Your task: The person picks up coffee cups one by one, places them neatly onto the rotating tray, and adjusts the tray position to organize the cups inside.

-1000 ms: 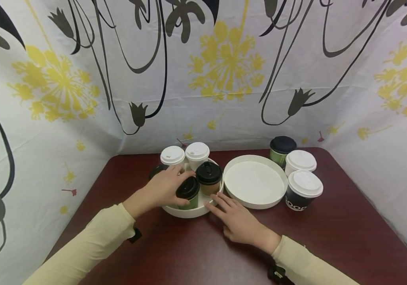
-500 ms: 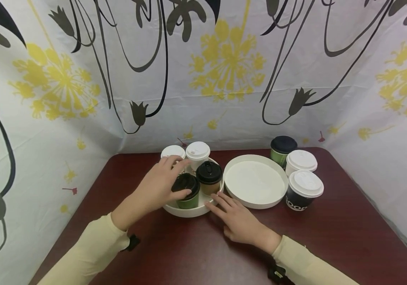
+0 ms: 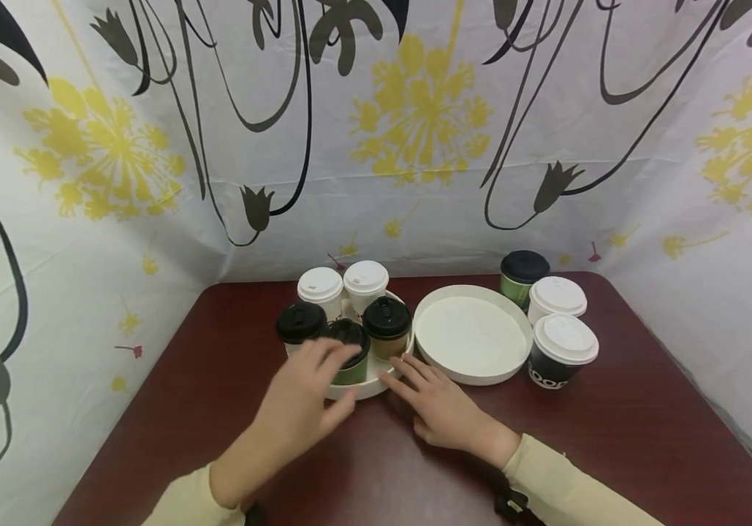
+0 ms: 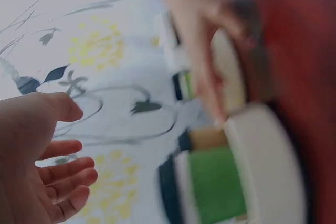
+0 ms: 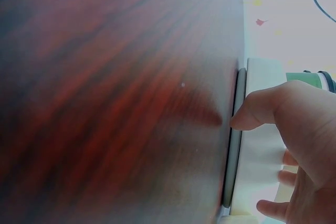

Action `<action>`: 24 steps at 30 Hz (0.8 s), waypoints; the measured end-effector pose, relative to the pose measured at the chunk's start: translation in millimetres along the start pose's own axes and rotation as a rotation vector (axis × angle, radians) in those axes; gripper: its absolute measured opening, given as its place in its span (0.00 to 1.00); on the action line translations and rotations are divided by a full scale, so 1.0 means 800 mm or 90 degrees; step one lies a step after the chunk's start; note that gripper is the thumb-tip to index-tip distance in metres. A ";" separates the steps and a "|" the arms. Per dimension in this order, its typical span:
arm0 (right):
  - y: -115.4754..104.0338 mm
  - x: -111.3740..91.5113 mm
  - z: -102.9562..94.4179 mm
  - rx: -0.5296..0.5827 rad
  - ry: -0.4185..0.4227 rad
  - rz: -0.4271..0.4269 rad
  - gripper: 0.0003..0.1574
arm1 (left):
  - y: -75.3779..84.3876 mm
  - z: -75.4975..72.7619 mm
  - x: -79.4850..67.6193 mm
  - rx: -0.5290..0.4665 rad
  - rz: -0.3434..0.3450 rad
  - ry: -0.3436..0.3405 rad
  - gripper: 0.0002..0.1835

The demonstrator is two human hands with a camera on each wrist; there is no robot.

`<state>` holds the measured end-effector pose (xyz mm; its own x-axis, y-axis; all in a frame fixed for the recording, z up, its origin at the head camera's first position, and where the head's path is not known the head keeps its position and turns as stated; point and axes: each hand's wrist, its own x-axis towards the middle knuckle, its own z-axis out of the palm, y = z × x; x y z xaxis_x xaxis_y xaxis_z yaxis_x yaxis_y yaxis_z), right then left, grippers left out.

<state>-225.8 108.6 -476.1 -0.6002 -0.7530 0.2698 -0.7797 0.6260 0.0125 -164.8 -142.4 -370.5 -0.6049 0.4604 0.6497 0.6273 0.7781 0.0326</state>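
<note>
In the head view, my left hand (image 3: 299, 402) hovers in front of the left round white tray (image 3: 372, 387), its fingers loosely spread with nothing between them. Behind those fingers stands a green paper cup with a black lid (image 3: 349, 374), partly covered by the hand. That tray also bears a brown cup with a black lid (image 3: 386, 325), another black-lidded cup (image 3: 301, 321) and two white-lidded cups (image 3: 365, 279). My right hand (image 3: 444, 409) lies low at the tray's right front, fingertips at its rim. The left wrist view shows the green cup (image 4: 218, 184) apart from my left hand (image 4: 47, 156).
A second round white tray (image 3: 471, 336) stands right beside the first. Along its right side are a green cup with a dark lid (image 3: 524, 274), a white-lidded cup (image 3: 556, 296) and a black cup with a white lid (image 3: 561, 351). A patterned cloth (image 3: 428, 241) hangs behind the table.
My left hand has drawn back from above the black-lidded cups towards me, uncovering the left black-lidded cup. The right hand, the trays and the cups stay where they were.
</note>
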 end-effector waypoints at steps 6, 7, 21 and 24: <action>0.001 -0.001 0.001 -0.006 0.016 -0.006 0.56 | 0.024 0.043 -0.031 -0.019 0.012 -0.083 0.24; 0.000 -0.001 0.001 -0.006 0.014 -0.008 0.56 | 0.026 0.047 -0.034 -0.019 0.005 -0.101 0.23; -0.006 0.002 0.001 -0.018 0.003 -0.002 0.57 | 0.040 0.066 -0.045 -0.024 -0.015 -0.149 0.24; -0.008 0.002 0.003 -0.017 0.011 -0.004 0.57 | 0.040 0.067 -0.047 -0.019 -0.013 -0.160 0.23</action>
<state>-222.0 102.6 -478.1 -0.5924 -0.7528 0.2870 -0.7779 0.6271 0.0394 -148.6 -112.1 -434.8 -0.7187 0.5388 0.4396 0.6249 0.7777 0.0684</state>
